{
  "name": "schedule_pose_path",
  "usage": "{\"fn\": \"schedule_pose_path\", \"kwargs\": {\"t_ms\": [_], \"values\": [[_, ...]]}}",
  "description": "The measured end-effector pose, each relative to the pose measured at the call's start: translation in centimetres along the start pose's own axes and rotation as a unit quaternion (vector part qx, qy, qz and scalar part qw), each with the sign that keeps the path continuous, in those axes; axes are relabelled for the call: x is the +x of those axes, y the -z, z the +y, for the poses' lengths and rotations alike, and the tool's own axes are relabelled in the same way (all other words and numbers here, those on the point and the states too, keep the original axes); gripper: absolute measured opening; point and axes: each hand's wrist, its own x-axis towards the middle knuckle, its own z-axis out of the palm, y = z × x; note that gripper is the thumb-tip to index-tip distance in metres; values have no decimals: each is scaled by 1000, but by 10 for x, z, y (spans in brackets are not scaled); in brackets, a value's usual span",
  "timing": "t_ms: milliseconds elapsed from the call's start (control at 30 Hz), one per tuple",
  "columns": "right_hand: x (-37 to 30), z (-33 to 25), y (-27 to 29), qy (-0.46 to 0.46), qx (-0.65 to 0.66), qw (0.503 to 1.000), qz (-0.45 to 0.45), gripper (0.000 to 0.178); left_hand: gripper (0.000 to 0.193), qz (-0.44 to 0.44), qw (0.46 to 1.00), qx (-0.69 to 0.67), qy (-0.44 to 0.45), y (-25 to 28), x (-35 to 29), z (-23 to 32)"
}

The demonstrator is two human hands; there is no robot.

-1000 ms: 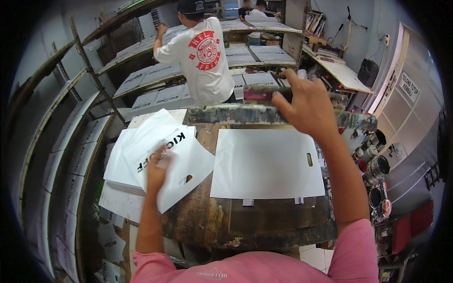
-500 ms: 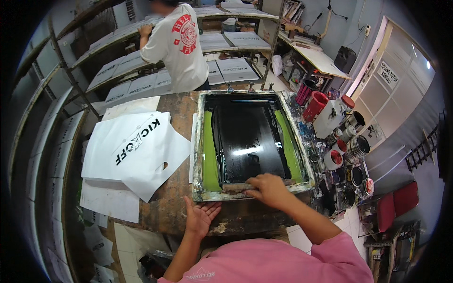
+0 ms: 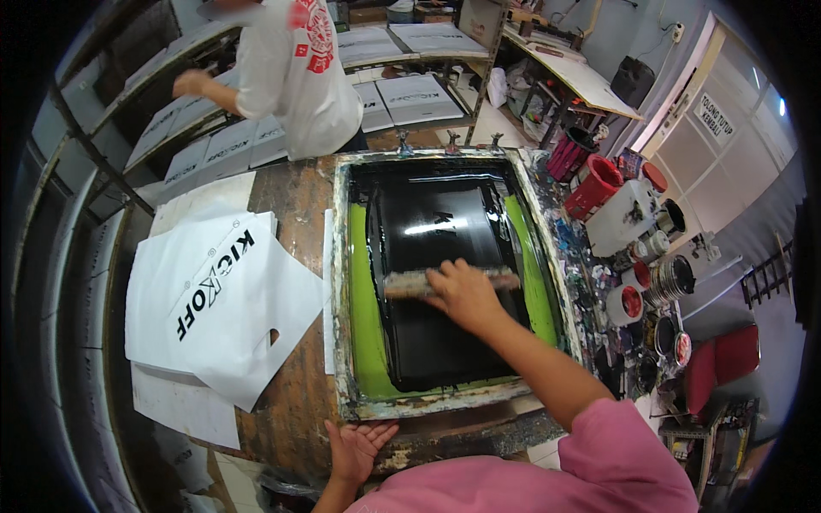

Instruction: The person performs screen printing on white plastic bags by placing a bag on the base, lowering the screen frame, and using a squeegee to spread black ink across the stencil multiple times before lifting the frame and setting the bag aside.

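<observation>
Well left of the squeegee grip lies a stack of printed white die-cut bags [image 3: 184, 299]. Nearer the body, the left hand [image 3: 357, 449] is palm up, empty, fingers spread, by the screen-printing frame [image 3: 344, 359] around the grip; contact is unclear. Over black ink [image 3: 445, 350], the right hand [image 3: 464, 295] closes firmly on the squeegee [image 3: 406, 285]. Beyond, rightward, stands a red bucket [image 3: 596, 184].

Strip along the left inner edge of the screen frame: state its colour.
The strip is bright green; it shows best in the head view.
</observation>
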Motion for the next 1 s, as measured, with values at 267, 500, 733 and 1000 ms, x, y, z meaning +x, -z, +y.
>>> {"fn": "schedule_pose_path", "kwargs": {"t_ms": [267,500,733,1000], "values": [[159,96,-17,11,-27,999,-43,49,118,-115,992,31,-30,8,-1,1],[195,109,-30,-28,-36,999,-5,51,100,-238,969,-62,-34,38,9,-7],[124,61,-5,99,22,994,-47,47,100,-319,944,-89,-12,49,19,-4],[-57,-50,83,69,58,986,-139,50,99,-342,937,-49,-52,43,22,-4]]}}
